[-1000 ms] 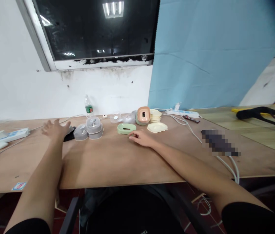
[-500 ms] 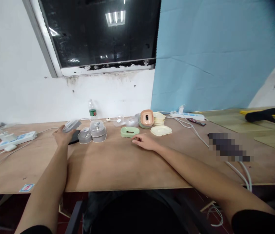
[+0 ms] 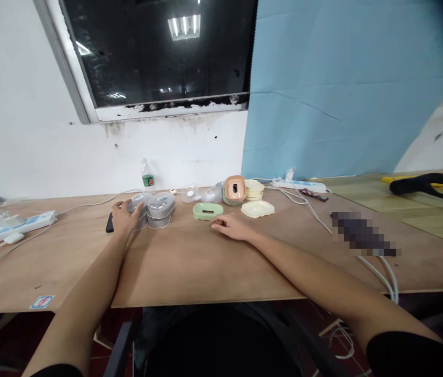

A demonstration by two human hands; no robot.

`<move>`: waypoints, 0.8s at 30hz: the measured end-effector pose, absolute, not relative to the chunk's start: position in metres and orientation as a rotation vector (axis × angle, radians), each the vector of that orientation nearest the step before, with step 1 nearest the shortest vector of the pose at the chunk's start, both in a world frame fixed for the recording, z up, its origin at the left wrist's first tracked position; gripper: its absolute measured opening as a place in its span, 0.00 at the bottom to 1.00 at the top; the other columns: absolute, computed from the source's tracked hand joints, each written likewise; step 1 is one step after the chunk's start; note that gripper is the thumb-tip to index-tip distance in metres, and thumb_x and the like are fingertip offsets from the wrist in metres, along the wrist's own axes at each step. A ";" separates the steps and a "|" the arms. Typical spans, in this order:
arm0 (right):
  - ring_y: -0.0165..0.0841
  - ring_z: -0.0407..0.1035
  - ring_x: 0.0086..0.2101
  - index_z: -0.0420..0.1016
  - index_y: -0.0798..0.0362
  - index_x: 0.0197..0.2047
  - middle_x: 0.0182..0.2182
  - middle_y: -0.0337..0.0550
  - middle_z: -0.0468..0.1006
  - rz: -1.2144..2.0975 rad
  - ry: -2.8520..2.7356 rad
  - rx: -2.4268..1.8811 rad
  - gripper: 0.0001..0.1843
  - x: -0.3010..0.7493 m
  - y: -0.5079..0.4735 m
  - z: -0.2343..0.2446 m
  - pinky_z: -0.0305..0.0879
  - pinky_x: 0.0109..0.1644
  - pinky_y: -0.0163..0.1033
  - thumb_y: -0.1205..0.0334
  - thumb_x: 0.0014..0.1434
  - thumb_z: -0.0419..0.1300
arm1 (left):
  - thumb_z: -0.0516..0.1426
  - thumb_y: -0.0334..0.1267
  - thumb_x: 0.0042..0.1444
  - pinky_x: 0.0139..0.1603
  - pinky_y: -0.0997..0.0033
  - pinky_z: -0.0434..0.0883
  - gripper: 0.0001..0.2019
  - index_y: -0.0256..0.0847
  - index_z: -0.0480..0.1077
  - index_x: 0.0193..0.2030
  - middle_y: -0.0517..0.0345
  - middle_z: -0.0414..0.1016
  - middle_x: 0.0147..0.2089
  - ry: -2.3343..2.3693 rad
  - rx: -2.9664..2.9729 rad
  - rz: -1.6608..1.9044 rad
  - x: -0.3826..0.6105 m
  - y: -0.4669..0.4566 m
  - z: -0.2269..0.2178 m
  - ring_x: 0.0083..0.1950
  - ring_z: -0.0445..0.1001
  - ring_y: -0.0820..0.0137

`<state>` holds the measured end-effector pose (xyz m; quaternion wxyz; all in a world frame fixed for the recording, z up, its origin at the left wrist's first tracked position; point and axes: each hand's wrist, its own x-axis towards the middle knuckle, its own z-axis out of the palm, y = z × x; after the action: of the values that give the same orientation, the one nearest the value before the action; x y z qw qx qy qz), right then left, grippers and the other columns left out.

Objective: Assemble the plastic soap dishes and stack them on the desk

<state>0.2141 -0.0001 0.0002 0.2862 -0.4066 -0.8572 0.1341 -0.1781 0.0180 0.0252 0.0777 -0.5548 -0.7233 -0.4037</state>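
My left hand [image 3: 124, 215] grips a grey see-through oval box [image 3: 140, 199], which sits on top of another grey box by the left stack. Just to its right, touching or nearly so, stands a second stack of grey oval boxes [image 3: 161, 209]. My right hand [image 3: 231, 227] lies on the table, empty, its fingers loosely bent and a little apart. Close beyond its fingertips is a light green soap dish [image 3: 208, 211] with a slot in it. A cream wavy-edged tray [image 3: 258, 209] lies behind that hand. Part of a black flat object [image 3: 109, 224] shows left of my left hand.
At the back stand an orange soap dish [image 3: 235, 188], stacked cream trays [image 3: 254, 189], clear plastic pieces [image 3: 210, 195] and a bottle [image 3: 147, 177]. Power strips [image 3: 23, 226] with cables lie left and back right. A blurred dark object [image 3: 363, 234] lies at right.
My left hand has moved right, bringing the grey box from above the black flat object onto the left grey box. My right hand stays in place. The view has shifted slightly.
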 end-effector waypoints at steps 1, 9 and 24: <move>0.32 0.69 0.28 0.77 0.52 0.43 0.29 0.41 0.79 0.357 -2.288 -1.088 0.16 0.214 0.000 0.000 0.60 0.33 0.36 0.51 0.60 0.57 | 0.48 0.61 0.57 0.62 0.54 0.60 0.32 0.41 0.66 0.60 0.40 0.59 0.62 -2.150 -1.654 -1.201 -0.177 0.017 0.026 0.63 0.61 0.53; 0.32 0.69 0.29 0.77 0.52 0.43 0.29 0.41 0.79 0.362 -2.289 -1.078 0.16 0.214 0.000 0.000 0.60 0.34 0.36 0.51 0.60 0.57 | 0.51 0.56 0.58 0.69 0.52 0.42 0.29 0.45 0.62 0.63 0.49 0.50 0.71 -1.573 -1.957 -0.902 -0.155 0.003 0.035 0.71 0.48 0.54; 0.32 0.69 0.28 0.78 0.51 0.43 0.29 0.41 0.79 0.324 -2.270 -1.080 0.16 0.215 -0.001 0.004 0.59 0.34 0.36 0.51 0.61 0.56 | 0.53 0.48 0.58 0.68 0.49 0.39 0.21 0.49 0.68 0.57 0.52 0.69 0.60 -1.584 -2.062 -0.804 -0.134 0.001 0.037 0.62 0.63 0.56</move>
<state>0.2151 -0.0012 0.0045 0.2988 -0.4068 -0.8546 0.1220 -0.1343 0.0008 0.0365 0.2083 -0.7411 -0.5691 -0.2888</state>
